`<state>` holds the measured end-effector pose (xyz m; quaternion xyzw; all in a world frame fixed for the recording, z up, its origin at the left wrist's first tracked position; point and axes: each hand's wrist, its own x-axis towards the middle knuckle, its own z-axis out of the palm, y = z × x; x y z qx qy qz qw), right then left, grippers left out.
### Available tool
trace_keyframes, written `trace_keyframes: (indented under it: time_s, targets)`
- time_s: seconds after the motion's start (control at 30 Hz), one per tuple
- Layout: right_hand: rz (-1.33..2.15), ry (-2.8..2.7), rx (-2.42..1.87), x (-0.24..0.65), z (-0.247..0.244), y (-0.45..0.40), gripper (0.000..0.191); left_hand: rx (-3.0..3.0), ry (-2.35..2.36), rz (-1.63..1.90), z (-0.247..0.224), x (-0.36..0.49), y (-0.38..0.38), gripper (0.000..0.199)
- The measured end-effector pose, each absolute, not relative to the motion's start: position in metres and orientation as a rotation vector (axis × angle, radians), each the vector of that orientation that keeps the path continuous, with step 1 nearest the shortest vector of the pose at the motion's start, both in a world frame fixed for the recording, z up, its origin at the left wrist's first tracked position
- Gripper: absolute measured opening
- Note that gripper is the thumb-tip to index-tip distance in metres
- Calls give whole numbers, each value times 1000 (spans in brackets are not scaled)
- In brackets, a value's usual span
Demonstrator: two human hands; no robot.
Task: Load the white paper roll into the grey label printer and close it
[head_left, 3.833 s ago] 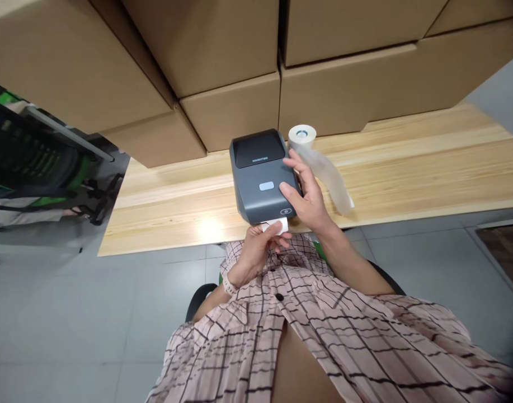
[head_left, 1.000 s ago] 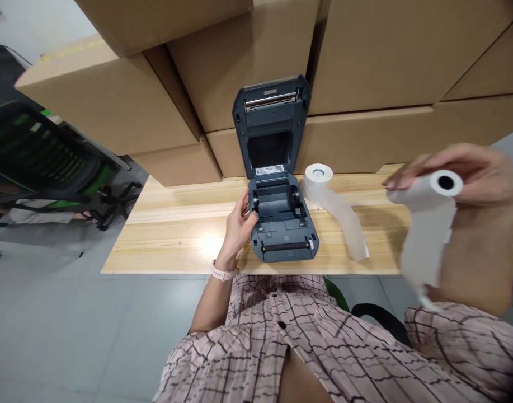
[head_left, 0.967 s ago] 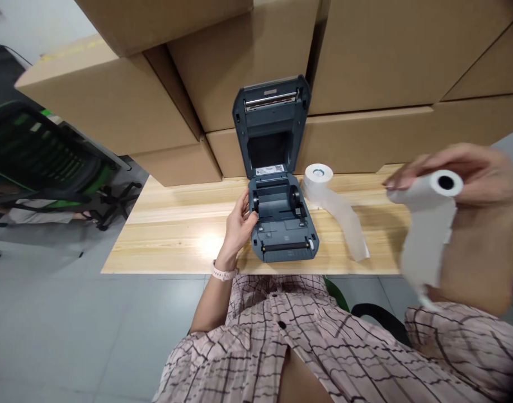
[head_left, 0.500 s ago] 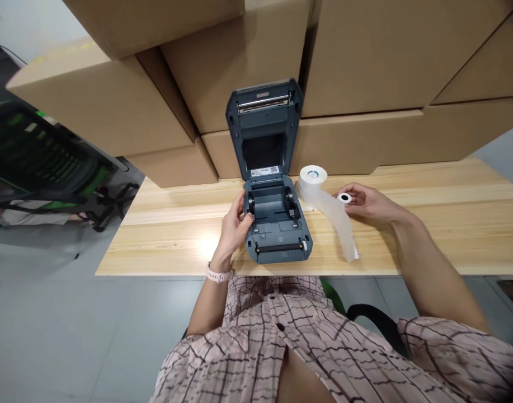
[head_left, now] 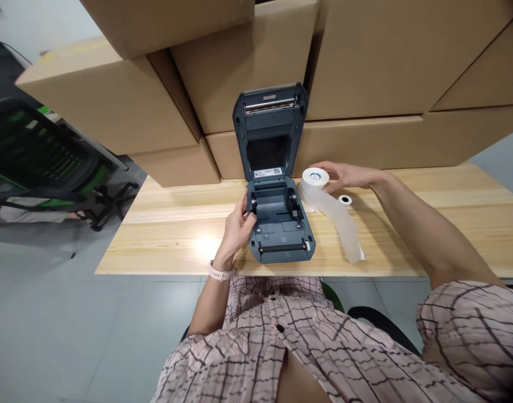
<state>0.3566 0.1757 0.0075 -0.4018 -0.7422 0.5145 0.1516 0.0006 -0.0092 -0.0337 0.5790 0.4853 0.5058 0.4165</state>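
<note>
A dark grey label printer [head_left: 277, 226] stands on the wooden table with its lid [head_left: 269, 131] raised. Its roll bay is bare, with black roll holders at both sides. My left hand [head_left: 238, 226] grips the printer's left edge, thumb over the rim. Just right of the printer a white label roll [head_left: 315, 177] stands on end, its loose strip [head_left: 346, 232] trailing toward the table's front. My right hand [head_left: 344, 174] is curved around the roll's right side, fingers partly hidden behind it. Near that hand a small white roll with a dark core [head_left: 345, 200] stands on the table.
Large cardboard boxes [head_left: 365, 143] are stacked along the back of the wooden table [head_left: 176, 235]. At the left, beyond the table, is a black and green mesh chair [head_left: 38, 157]. The table's front edge runs close to my body.
My right hand has let go of the small dark-cored roll and moved back and left to the large label roll. My left hand stays on the printer. The view has shifted slightly.
</note>
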Motion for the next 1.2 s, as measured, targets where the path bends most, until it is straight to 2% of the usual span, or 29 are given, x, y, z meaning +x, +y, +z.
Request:
trace_keyframes:
  time_s: [0.2,0.33,0.4,0.5,0.57,0.63,0.73,0.9,1.2]
  targets:
    - [1416,-2130,-1158,328,10,183,80,1405,1223,1300,-37,3,-10,78]
    - [1421,-1950,-1058,339,43,156,89,1353,1209,1328,-36,6,-12,77]
    - [1485,-1965,-947,333,67,139,85,1345,1202,1336,-35,7,-12,77]
    - [1448,-2177,-826,298,96,118,78,1353,1203,1330,-33,7,-13,78]
    - [1195,-2515,-812,264,106,110,74,1366,1223,1322,-34,6,-13,80]
    - [924,-2825,-773,233,105,105,69,1378,1245,1311,-35,6,-12,83]
    - [730,-3007,-763,206,93,103,67,1401,1259,1297,-38,5,-11,86]
    - [710,-3094,-872,198,75,108,73,1449,1290,1294,-37,6,-12,83]
    - [636,-3153,-940,188,53,109,65,1400,1266,1332,-36,9,-14,79]
